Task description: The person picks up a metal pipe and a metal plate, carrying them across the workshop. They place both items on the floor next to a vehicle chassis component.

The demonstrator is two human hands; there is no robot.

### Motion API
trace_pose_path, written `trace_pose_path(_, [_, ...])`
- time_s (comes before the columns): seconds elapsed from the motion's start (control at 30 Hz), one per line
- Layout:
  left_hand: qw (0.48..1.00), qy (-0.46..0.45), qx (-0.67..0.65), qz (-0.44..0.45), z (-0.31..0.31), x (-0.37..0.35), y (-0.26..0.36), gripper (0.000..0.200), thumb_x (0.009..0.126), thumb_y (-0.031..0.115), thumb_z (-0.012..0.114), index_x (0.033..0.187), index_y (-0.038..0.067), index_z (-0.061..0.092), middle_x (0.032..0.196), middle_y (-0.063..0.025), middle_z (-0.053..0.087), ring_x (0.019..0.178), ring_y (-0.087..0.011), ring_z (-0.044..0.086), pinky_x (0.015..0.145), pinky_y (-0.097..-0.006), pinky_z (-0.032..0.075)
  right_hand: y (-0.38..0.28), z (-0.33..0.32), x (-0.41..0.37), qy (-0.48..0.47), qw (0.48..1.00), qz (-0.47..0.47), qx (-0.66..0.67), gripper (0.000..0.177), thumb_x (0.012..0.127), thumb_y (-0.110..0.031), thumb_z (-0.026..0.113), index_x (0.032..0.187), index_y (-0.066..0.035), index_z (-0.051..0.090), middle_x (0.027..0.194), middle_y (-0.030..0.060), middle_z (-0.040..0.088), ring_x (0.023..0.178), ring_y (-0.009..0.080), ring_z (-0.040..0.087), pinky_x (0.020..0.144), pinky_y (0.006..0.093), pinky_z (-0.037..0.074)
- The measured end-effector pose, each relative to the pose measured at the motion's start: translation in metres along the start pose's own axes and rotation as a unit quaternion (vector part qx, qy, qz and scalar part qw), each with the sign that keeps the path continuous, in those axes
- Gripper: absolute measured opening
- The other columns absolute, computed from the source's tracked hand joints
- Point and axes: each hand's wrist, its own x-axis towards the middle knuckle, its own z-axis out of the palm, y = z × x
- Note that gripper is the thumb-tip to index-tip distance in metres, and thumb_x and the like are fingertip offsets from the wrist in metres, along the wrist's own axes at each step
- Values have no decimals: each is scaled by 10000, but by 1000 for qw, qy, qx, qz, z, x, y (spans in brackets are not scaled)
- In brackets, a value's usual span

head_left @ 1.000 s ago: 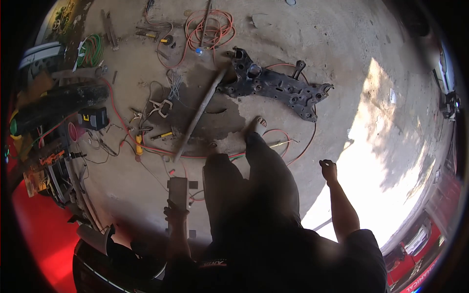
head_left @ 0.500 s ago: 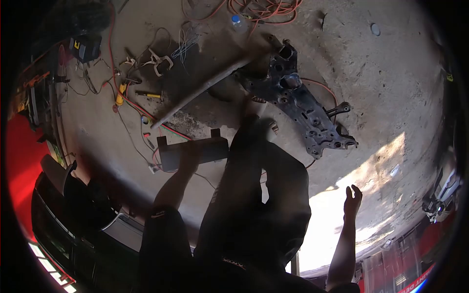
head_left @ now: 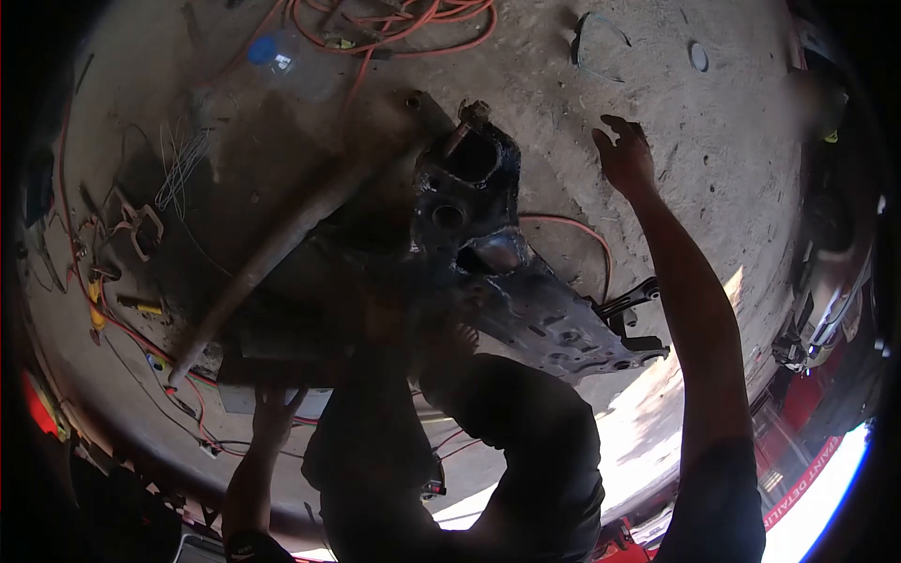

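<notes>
I am bent low over the floor [head_left: 732,113], and the work in hand looks like setting the grey plate [head_left: 233,400] down. My left hand [head_left: 274,413] rests on its near edge with the fingers [head_left: 282,394] splayed flat, not curled round it, though the shadow there is deep. The plate lies on the floor just beyond those fingers, under the near end of the pipe [head_left: 272,253]. My right hand [head_left: 624,155] hangs in the air, fingers apart and holding nothing, past the far side of the black subframe [head_left: 507,272]. To my mind, any next shift of the plate calls for a real grip first, and care to keep it clear of the pipe and the red cable [head_left: 192,413] beside it.
</notes>
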Motion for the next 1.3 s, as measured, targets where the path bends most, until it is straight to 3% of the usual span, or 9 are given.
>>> trace_pose_path(0.23, [989, 140, 17, 34, 87, 2, -17, 655, 824, 110, 637, 1428, 324, 499, 1535, -209, 298, 1435, -418, 284, 1119, -669, 270, 8, 66, 110, 59, 980, -113, -152, 414, 885, -416, 673, 1252, -223, 670, 1496, 224, 413, 1311, 450, 458, 1094, 518, 386])
trace_pose_path(0.33, [986, 138, 71, 54, 107, -19, -16, 691, 786, 219, 666, 1436, 359, 479, 1415, -177, 397, 1297, -397, 417, 1099, -664, 326, 55, 89, 158, 14, 961, -174, -216, 437, 914, -449, 647, 1232, -151, 675, 1413, 227, 515, 1348, 401, 445, 1087, 520, 387])
trace_pose_path(0.4, [989, -49, 107, 85, 129, -41, -22, 664, 830, 320, 625, 1464, 376, 431, 1438, -161, 415, 1340, -399, 410, 1147, -643, 270, 108, 103, 195, -49, 913, -235, -330, 440, 939, -421, 622, 1255, -117, 660, 1437, 237, 492, 1365, 391, 434, 1088, 491, 393])
trace_pose_path(0.43, [994, 12, 56, 89, 118, -43, -16, 665, 853, 333, 602, 1489, 291, 415, 1447, -141, 427, 1374, -393, 382, 1169, -609, 257, 119, 107, 198, -20, 954, -154, -257, 445, 951, -377, 612, 1286, -85, 638, 1448, 222, 488, 1356, 388, 444, 1095, 470, 390])
trace_pose_path(0.53, [996, 22, 24, 78, 110, -35, 1, 652, 861, 328, 593, 1487, 274, 417, 1450, -142, 428, 1375, -391, 381, 1169, -592, 261, 157, 108, 203, -13, 959, -199, -200, 430, 953, -278, 629, 1250, 31, 603, 1343, 238, 556, 1268, 376, 521, 1068, 432, 412])
trace_pose_path(0.67, [999, 2, 2, 41, 110, -26, 42, 636, 872, 322, 580, 1483, 252, 420, 1453, -145, 429, 1377, -388, 380, 1169, -569, 268, 206, 114, 213, 16, 958, -247, -148, 410, 989, -249, 573, 1326, -15, 573, 1354, 201, 560, 1244, 374, 539, 1060, 414, 420])
trace_pose_path(0.87, [999, -12, -31, -27, 93, -4, 74, 613, 889, 314, 561, 1478, 218, 424, 1458, -148, 430, 1379, -384, 378, 1170, -535, 277, 77, -32, 60, 188, 930, -316, -20, 258, 991, -155, 543, 1129, 28, 660, 1128, 232, 643, 1055, 382, 618, 935, 455, 498])
trace_pose_path(0.9, [998, -18, -37, -39, 89, -1, 76, 609, 891, 312, 557, 1477, 212, 425, 1459, -148, 430, 1380, -383, 378, 1170, -530, 279, 51, -62, 21, 143, 966, -210, 37, 428, 1011, -273, 473, 1228, 61, 629, 1232, 267, 599, 1100, 386, 598, 952, 439, 481])
trace_pose_path(1.3, [950, -26, -236, -202, 9, 43, -58, 569, 925, 295, 519, 1467, 144, 433, 1470, -154, 433, 1385, -375, 375, 1171, -462, 298, 51, -120, -240, 125, 970, -83, 189, 447, 1027, -314, 470, 1320, 6, 574, 1291, 176, 599, 1150, 301, 599, 948, 408, 477])
